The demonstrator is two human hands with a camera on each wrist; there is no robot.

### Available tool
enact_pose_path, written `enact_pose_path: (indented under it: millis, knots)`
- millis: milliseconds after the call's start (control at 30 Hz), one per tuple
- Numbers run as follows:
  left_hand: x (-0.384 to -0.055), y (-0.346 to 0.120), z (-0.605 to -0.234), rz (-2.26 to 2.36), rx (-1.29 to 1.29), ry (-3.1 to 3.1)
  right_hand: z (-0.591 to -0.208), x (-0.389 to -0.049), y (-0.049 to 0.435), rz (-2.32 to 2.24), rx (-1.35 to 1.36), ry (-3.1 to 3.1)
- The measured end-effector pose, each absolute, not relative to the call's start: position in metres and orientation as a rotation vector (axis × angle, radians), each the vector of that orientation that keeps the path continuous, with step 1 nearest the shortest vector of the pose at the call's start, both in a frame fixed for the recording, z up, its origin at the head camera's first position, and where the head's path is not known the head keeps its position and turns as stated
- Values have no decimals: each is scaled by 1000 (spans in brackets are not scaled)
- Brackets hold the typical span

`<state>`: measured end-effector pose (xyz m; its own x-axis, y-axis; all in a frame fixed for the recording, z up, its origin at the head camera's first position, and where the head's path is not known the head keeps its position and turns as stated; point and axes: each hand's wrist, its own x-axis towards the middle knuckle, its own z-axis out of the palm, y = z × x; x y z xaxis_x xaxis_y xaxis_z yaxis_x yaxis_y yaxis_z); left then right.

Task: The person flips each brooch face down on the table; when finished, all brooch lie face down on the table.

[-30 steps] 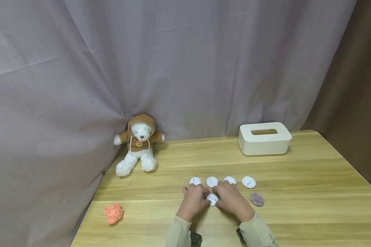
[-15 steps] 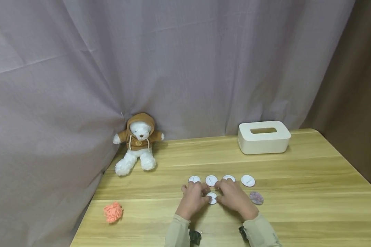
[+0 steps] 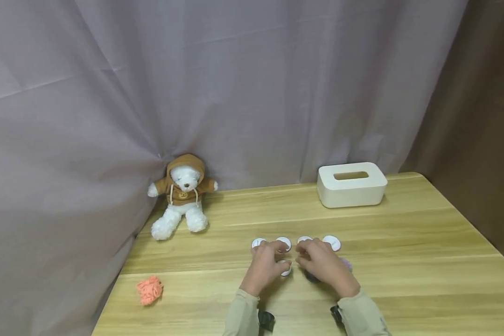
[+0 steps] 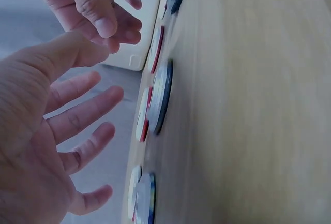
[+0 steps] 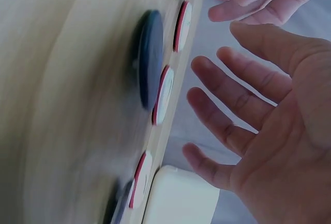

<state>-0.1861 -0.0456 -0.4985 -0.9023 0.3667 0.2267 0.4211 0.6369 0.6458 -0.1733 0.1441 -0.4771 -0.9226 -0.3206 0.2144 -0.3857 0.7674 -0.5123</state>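
My left hand (image 3: 265,265) hovers low with fingers loosely spread, holding nothing. Its thumb overlaps a white round disc (image 3: 285,271) in the head view; the left wrist view shows this dark-edged disc (image 4: 161,97) flat on the table, apart from the fingers. To the right, my right hand (image 3: 324,264) is raised with its fingers relaxed and nothing in them. Below its palm lies a dark disc (image 5: 150,61), mostly hidden from the head view. A purple patterned disc (image 3: 346,264) peeks out behind that hand. Another disc (image 4: 146,198) shows only from the left wrist.
Just beyond the hands runs a row of white, red-edged discs, ending at the right with one disc (image 3: 332,242). A cream tissue box (image 3: 352,186) stands at the back right, a hooded teddy bear (image 3: 185,193) at the back left. Coral yarn (image 3: 149,290) lies front left.
Both hands' fingers have come away from the front white disc. The right hand has lifted and drawn rightward, and the dark disc under it now shows. The head view has shifted slightly.
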Motion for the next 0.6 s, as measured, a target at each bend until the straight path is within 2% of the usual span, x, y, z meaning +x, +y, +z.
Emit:
enact_pose_path:
  millis: [600]
  knots:
    - [-182,-15,-499,-942,-915,-2890,-476,-158,172,840,511,-2975]
